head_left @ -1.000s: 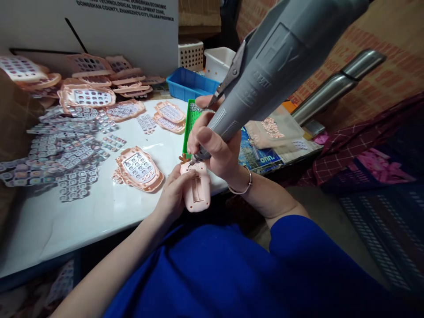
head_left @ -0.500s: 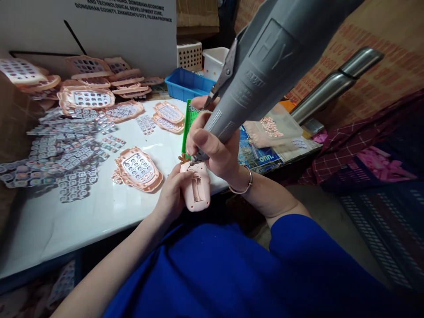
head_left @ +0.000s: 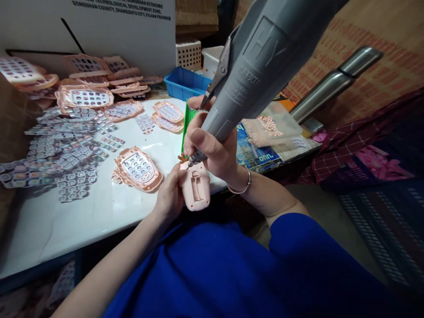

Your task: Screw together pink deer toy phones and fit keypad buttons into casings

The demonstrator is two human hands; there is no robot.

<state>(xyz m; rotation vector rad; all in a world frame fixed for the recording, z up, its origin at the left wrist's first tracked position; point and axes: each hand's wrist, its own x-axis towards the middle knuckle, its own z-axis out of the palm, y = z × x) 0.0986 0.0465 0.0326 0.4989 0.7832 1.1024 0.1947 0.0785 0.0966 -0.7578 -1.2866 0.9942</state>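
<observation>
Along the left edge of the white table (head_left: 99, 216) lies a spread of loose keypad sheets (head_left: 62, 154), with stacks of pink front shells (head_left: 86, 95) piled behind them against a white carton (head_left: 126, 31). Nearer the middle, one pink front shell with its keypad (head_left: 138, 168) lies flat on the table, face up, just left of the hands.

The left hand (head_left: 169, 194) comes up from below the table edge and is curled around the left side of a pink phone back cover (head_left: 196, 187), thumb on its upper face and the other fingers tucked beneath, out of sight. The cover sits at the near edge of the table, partly overhanging it, back side up, with a long slot showing down its middle.

The right hand (head_left: 212, 148) is clenched around the narrow nose of a grey electric screwdriver (head_left: 261, 57), thumb pressed across the front of the grip and fingers wrapped behind it. The tool leans up and to the right, and its tip touches the top end of the cover. A thin bracelet (head_left: 240, 187) rings that wrist.

Behind the hands stand a green tray (head_left: 188, 117) and a blue bin (head_left: 183, 81); to the right lies a clear bag of small pink parts (head_left: 271, 126).
</observation>
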